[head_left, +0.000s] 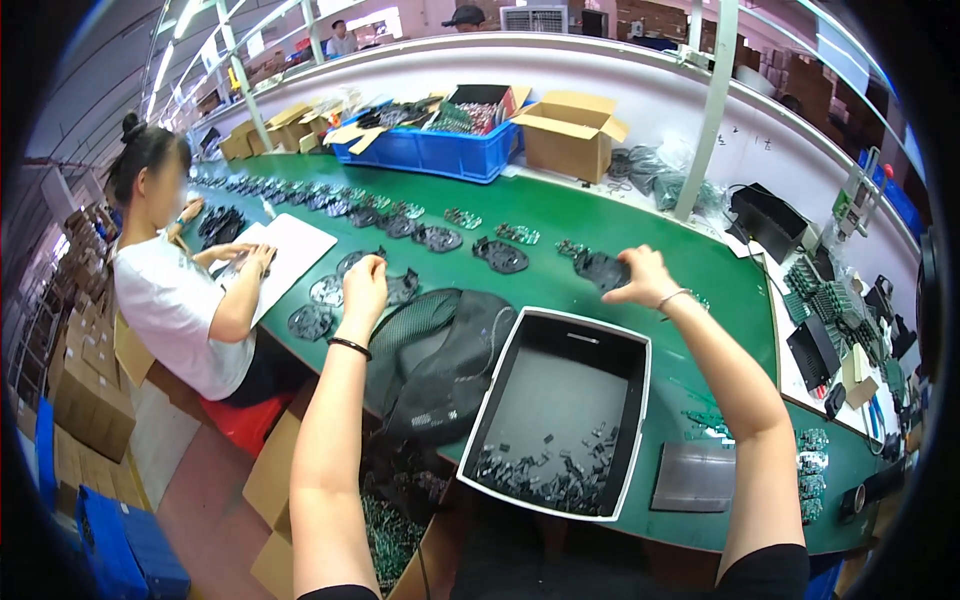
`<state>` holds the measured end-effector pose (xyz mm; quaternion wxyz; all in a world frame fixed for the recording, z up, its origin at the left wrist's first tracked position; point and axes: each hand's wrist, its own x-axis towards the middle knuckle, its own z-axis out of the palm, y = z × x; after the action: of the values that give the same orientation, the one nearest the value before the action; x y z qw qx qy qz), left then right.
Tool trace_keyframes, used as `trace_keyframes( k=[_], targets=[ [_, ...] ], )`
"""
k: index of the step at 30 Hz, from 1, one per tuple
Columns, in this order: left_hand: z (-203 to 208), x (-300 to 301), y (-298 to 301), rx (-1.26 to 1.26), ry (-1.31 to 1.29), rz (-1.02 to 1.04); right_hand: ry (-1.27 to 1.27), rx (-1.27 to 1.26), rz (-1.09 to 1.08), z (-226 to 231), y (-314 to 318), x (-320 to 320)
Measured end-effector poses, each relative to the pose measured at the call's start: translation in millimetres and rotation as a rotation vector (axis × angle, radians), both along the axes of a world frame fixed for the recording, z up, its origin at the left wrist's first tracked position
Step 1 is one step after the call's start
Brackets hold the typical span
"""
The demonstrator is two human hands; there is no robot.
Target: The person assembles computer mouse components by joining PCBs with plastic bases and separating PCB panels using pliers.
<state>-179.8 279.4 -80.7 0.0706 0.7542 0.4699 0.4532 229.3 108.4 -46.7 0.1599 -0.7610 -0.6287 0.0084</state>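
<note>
My right hand (645, 277) grips a black plastic shell (598, 268) by its right edge, at the far side of the green bench. A small green circuit board (571, 247) lies just behind that shell. My left hand (365, 284) is raised over the bench with its fingertips pinched together; whatever they hold, if anything, is too small to make out. Around it lie several black shells, one (402, 288) partly behind the hand. Between my forearms stands a white-rimmed black tray (646, 400), with many small black parts (560, 470) heaped at its near end.
Black mesh fabric (440, 370) lies left of the tray. Shells and circuit boards (463, 218) run in rows along the bench. A blue crate (420, 155) and a cardboard box (568, 140) stand at the back. A co-worker (185, 290) sits at left; a metal plate (693, 478) lies right.
</note>
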Motion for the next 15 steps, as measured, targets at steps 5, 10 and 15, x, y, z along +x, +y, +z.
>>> trace_keyframes(
  k=[5, 10, 15],
  targets=[
    [-24, 0, 44, -0.280, 0.412, -0.104, -0.016, -0.169, 0.004, -51, 53, -7],
    [-18, 13, 47, -0.479, 0.591, -0.114, -0.004, -0.194, 0.023, -56, 78, -22],
    [-18, 18, 53, -0.453, 0.709, -0.094, 0.148, 0.066, 0.121, -28, 63, -24]
  ],
)
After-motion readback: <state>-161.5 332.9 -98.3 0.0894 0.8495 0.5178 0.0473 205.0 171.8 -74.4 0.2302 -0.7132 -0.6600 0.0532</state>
